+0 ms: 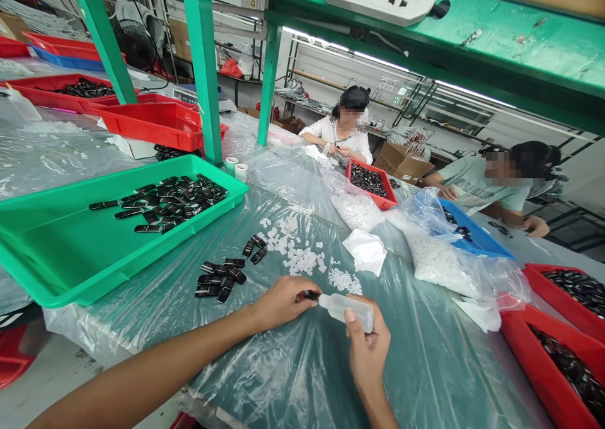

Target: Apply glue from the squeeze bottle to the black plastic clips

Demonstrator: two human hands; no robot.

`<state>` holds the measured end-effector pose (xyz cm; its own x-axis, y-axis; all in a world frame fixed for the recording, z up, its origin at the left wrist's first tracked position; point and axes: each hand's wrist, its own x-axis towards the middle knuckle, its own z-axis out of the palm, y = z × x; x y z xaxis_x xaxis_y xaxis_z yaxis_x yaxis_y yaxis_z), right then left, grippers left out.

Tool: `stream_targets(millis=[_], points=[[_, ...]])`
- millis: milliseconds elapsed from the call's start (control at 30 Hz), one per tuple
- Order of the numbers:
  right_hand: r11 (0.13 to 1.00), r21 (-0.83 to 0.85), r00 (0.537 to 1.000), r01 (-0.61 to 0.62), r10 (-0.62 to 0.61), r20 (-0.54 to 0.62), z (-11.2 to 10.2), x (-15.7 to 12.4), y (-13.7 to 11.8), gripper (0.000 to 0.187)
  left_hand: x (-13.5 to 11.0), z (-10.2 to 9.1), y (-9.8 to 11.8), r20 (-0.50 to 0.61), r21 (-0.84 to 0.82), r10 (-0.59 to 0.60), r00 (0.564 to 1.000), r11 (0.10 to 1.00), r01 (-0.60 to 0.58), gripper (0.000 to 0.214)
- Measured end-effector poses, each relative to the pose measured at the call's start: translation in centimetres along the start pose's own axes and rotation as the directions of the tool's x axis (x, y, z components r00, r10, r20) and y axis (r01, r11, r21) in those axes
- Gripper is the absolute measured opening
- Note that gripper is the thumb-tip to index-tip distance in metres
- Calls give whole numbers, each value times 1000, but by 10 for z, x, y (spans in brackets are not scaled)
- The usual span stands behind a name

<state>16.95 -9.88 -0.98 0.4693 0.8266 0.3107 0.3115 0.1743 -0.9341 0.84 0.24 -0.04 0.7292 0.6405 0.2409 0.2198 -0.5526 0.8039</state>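
From here, the fingers of my left hand (282,303) hide most of the small black plastic piece (311,295) in its grip. My right hand (367,347) covers the base of the translucent plastic squeeze bottle (340,306). At lower right, the red plastic trays (517,337) run off the frame, and their dark contents are too small to identify.

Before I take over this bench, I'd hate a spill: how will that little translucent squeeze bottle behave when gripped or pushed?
The squeeze bottle looks like thin translucent plastic, so it probably gives under the right hand and may dribble. Its round body would likely roll on the glossy plastic sheet. It seems small and light.
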Motion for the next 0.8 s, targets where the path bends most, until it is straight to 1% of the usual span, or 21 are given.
stream_targets(millis=[100,200,300,367,433,500,567,600,667,800], points=[[999,-19,999,27,-27,-19,0,0,1,23,-1,1,-1,-3,15,-4,1000,1000,4,17],[991,-97,994,87,-93,-52,-1,-1,2,23,-1,1,0,-17,20,-21,1000,1000,21,16],[975,-177,988,136,-147,-49,-2,-2,2,22,-2,1,0,-26,26,-20,999,999,21,17],[971,-190,987,147,-157,-40,-2,-3,0,22,-2,1,0,-30,22,-12,999,1000,13,17],[984,-139,992,113,-121,-45,0,-2,-3,21,-2,1,0,-33,-7,-15,999,1000,14,16],[1000,-7,998,10,-10,-61,1,-1,-5,21,-1,1,1,-34,-52,-31,999,998,29,16],[985,137,992,-103,112,-60,3,2,-6,21,0,1,2,-36,-96,-58,998,994,54,16],[972,190,987,-141,154,-54,4,3,-6,22,0,1,2,-36,-116,-72,997,991,68,17],[953,249,981,-171,187,-44,5,6,-6,25,1,1,3,-38,-154,-97,995,984,90,18],[937,295,977,-188,208,-39,5,9,-7,27,1,1,4,-28,-203,-126,992,972,118,19]])
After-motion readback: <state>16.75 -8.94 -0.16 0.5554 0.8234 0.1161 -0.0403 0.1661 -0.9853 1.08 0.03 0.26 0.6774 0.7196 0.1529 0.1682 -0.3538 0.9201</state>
